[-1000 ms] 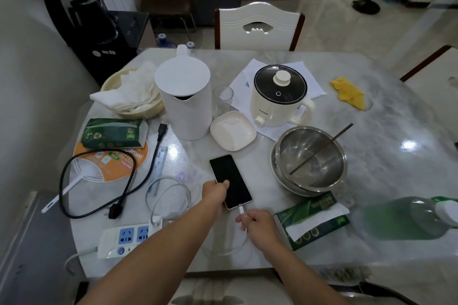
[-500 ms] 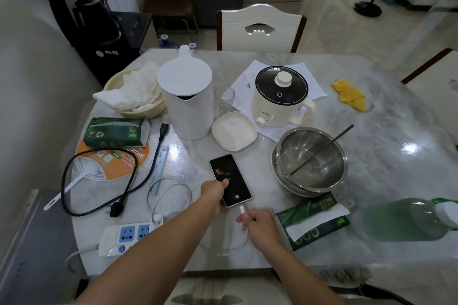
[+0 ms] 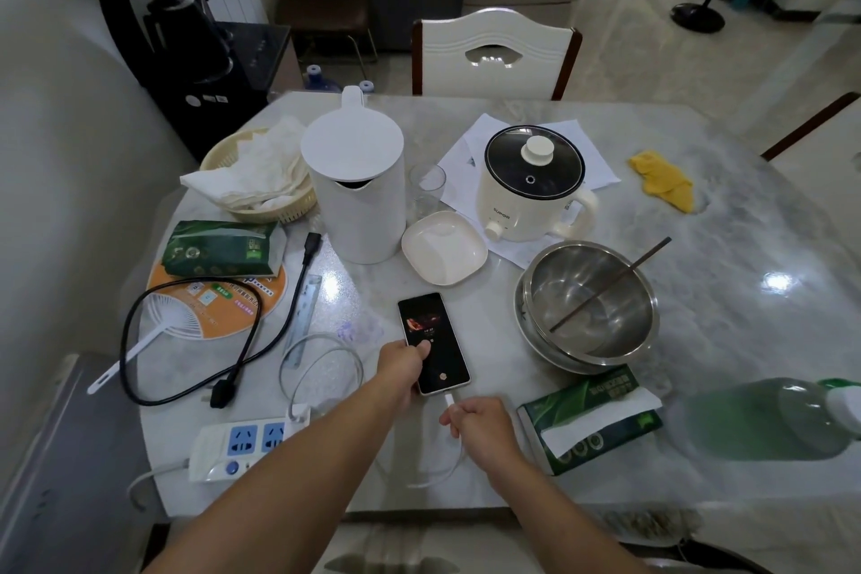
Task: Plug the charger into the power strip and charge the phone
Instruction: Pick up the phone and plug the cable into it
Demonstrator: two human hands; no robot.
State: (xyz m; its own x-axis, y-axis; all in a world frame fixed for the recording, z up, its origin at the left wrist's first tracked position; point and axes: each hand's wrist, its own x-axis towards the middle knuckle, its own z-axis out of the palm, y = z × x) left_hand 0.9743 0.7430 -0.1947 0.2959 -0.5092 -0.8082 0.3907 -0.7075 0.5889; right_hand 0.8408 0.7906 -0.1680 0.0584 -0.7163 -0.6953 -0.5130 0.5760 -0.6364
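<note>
A phone (image 3: 434,343) lies flat on the marble table (image 3: 727,294), its screen lit. My left hand (image 3: 401,364) holds its left edge, thumb on the screen. The white charging cable (image 3: 454,457) is plugged into the phone's near end, and my right hand (image 3: 480,426) pinches the cable just behind the connector. The cable loops away to the left toward a white charger (image 3: 300,412) that sits in the white power strip (image 3: 237,445) at the table's near left edge. My left forearm hides part of the strip.
A black power cord (image 3: 186,340) coils left of the phone on a round fan. A white kettle (image 3: 356,196), small dish (image 3: 445,252), cream cooker (image 3: 536,186) and steel bowl (image 3: 589,303) stand behind. A tissue pack (image 3: 591,417) and green bottle (image 3: 768,419) lie right.
The phone's screen, dark a second ago, has lit up with the cable's connector pushed in. Both hands have stayed almost in place.
</note>
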